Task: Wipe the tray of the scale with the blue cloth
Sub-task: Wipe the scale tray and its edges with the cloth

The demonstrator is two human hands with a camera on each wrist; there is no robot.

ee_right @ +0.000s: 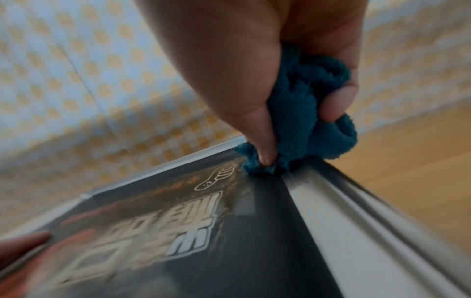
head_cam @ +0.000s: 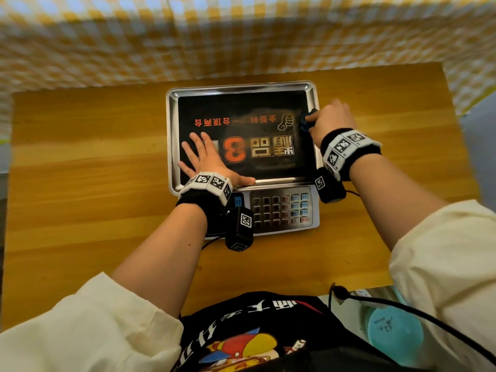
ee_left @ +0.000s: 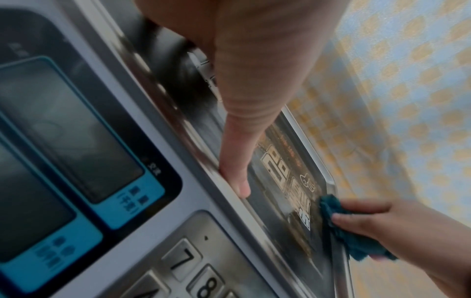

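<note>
The scale's steel tray [head_cam: 171, 135] with its black printed film sits in the middle of the wooden table. My left hand [head_cam: 206, 159] lies flat on the tray's near left part, fingers spread, thumb [ee_left: 237, 177] along the near rim. My right hand [head_cam: 330, 119] grips the bunched blue cloth [head_cam: 306, 122] and presses it against the tray's right edge. In the right wrist view the blue cloth [ee_right: 305, 113] is wadded between thumb and fingers at the rim [ee_right: 331, 201]. The left wrist view shows the blue cloth [ee_left: 341, 227] in the right hand [ee_left: 382, 221].
The scale's keypad [head_cam: 279, 208] and display panel [ee_left: 63, 151] face me below the tray. A yellow-checked cloth [head_cam: 188, 36] hangs behind the wooden table [head_cam: 88, 170]. A round teal object [head_cam: 394, 334] and a black cable [head_cam: 402, 307] lie at lower right.
</note>
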